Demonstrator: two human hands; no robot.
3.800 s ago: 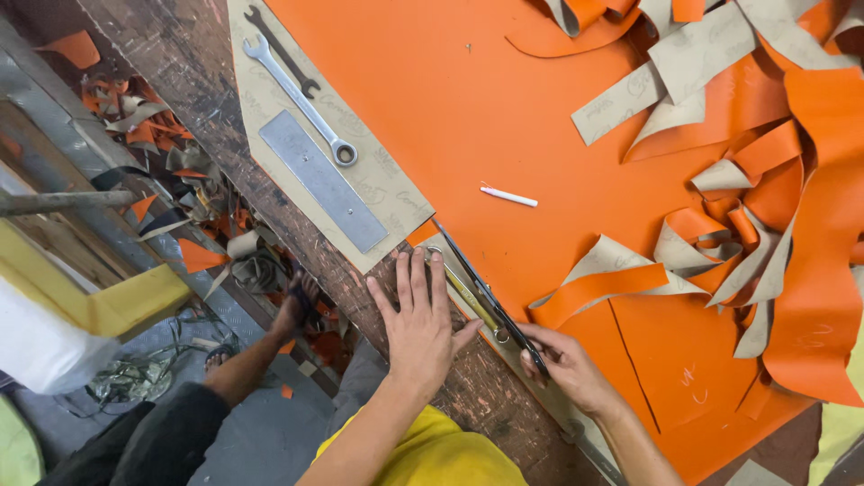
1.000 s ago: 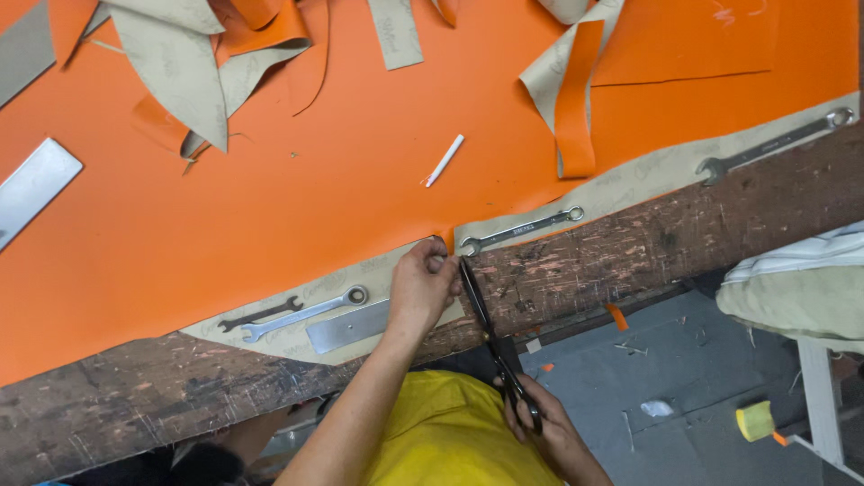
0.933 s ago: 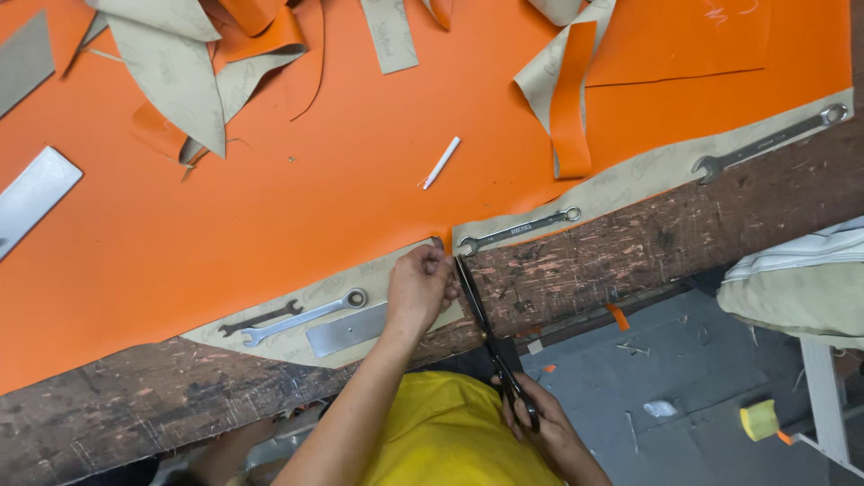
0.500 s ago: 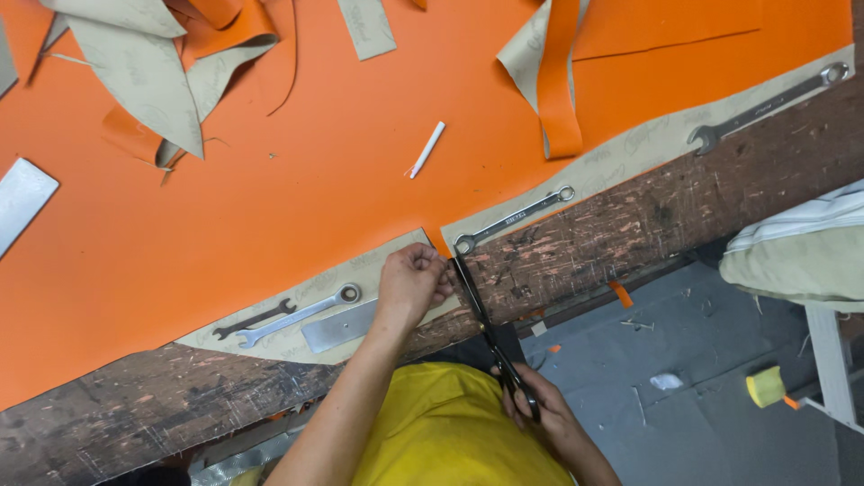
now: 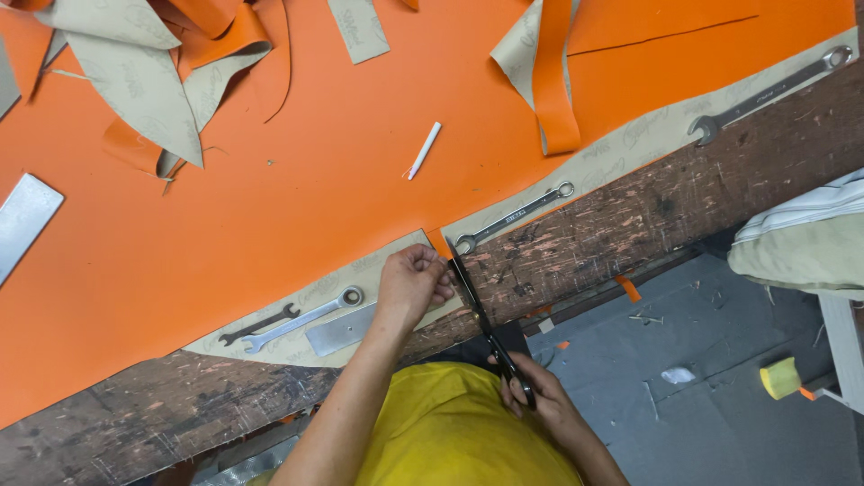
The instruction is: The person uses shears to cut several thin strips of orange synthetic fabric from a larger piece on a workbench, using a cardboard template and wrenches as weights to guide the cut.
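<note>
A big orange sheet (image 5: 297, 180) with a beige underside covers the worn wooden table (image 5: 648, 216). My left hand (image 5: 412, 281) pinches the sheet's folded-over beige edge at the table's near side. My right hand (image 5: 533, 400) grips the black handles of long scissors (image 5: 477, 310), down below the table edge. The blades point up at the sheet's edge, right beside my left fingers, where a short cut begins.
Wrenches lie on the beige edge: two small ones (image 5: 292, 319) with a metal plate (image 5: 340, 330) left of my hand, one (image 5: 513, 216) to the right, one (image 5: 769, 90) far right. A white chalk stick (image 5: 423, 150), orange and beige offcuts (image 5: 162, 63), another metal plate (image 5: 22, 225).
The view has swung round since the oldest frame. Over the last second the scissors stayed at the sheet's edge and my left hand kept its pinch; the picture shifted slightly.
</note>
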